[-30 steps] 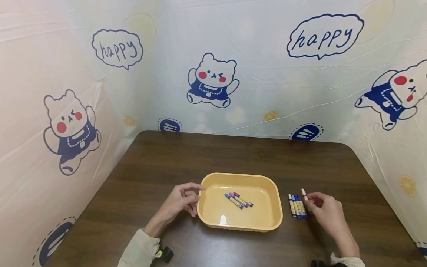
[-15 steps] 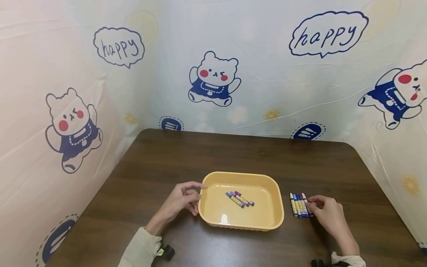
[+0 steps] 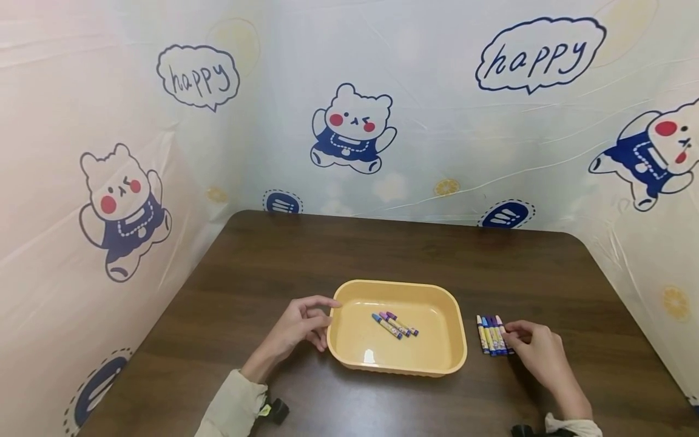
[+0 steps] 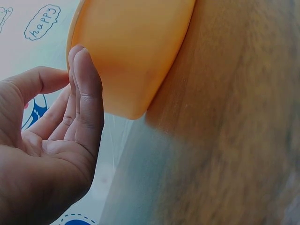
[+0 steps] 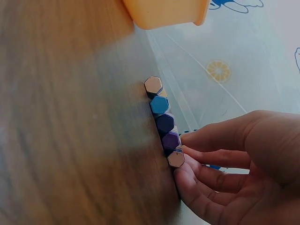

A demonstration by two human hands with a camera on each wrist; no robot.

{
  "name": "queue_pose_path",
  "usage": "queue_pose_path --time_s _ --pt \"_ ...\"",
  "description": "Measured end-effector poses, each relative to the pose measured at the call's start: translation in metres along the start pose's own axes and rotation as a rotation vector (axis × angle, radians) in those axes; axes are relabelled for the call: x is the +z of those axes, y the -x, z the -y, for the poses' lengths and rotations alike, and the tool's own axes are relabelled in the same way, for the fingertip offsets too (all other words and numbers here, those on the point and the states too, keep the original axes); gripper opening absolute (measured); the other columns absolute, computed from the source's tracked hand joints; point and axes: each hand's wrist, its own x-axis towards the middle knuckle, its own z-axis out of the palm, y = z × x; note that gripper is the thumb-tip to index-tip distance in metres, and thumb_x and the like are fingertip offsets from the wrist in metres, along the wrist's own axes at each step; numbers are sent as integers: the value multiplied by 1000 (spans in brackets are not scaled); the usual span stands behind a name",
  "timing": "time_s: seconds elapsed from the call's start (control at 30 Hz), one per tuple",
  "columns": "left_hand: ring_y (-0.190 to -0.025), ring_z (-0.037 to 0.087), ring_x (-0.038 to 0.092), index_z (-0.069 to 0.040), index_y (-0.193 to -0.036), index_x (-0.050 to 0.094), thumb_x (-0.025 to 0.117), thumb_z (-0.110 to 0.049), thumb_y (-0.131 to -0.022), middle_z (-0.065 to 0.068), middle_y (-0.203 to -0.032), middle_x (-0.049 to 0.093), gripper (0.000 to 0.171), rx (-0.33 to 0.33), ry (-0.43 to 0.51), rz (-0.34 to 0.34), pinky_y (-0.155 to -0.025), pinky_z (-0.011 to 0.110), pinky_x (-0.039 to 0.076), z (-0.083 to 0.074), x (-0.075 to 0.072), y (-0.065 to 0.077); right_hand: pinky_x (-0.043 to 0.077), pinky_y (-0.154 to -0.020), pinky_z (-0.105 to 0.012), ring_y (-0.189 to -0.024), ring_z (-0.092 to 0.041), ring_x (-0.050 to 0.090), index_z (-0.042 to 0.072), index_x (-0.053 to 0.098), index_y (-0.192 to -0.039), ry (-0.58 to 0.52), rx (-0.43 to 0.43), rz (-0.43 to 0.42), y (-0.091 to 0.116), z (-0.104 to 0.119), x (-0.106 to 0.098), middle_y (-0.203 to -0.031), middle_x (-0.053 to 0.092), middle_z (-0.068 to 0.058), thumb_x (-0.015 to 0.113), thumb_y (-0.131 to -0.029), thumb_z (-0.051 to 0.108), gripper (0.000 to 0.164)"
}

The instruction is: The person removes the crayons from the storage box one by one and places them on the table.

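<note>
A yellow plastic basin [image 3: 404, 358] stands on the table with three crayons [image 3: 390, 326] lying in it, blue-tipped, pink-tipped and purple-tipped. My left hand [image 3: 297, 325] is at its left side, its fingertips right at the rim and its other fingers along the outer wall [image 4: 131, 61]. Right of the basin, several crayons [image 3: 491, 335] lie side by side in a row, with pale, blue and purple ends. At the row's right end my right hand [image 3: 540, 352] pinches a pale crayon [image 5: 176, 159] between thumb and fingers; it lies right against the purple one [image 5: 170, 140].
The dark wooden table [image 3: 382, 249] has rounded back corners. Behind it and on both sides hangs a pale curtain [image 3: 273, 121] printed with cartoon bears. Bands with small black devices [image 3: 278, 411] circle both wrists.
My right hand has lowered the pale crayon from beside the row to the row's right end and still holds it. The left hand stays at the basin's rim.
</note>
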Motion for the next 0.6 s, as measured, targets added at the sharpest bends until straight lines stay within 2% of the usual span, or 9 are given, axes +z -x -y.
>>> queue_pose_path --time_s 0.4,0.6 --pt "-51 19 63 12 -129 54 59 5 -93 15 -70 65 37 5 14 7 -49 35 59 -1 0 0 52 -60 -27 -81 -23 68 1 74 -104 -1 -33 -44 2 -3 -1 -88 73 -8 71 -92 15 19" --pt "-52 19 63 12 -129 54 60 5 -93 13 -69 65 37 3 15 10 -50 36 60 0 0 0 49 -59 -26 -83 -21 67 3 75 -102 7 -57 -104 3 1 -4 -90 74 -9 71 -92 17 17"
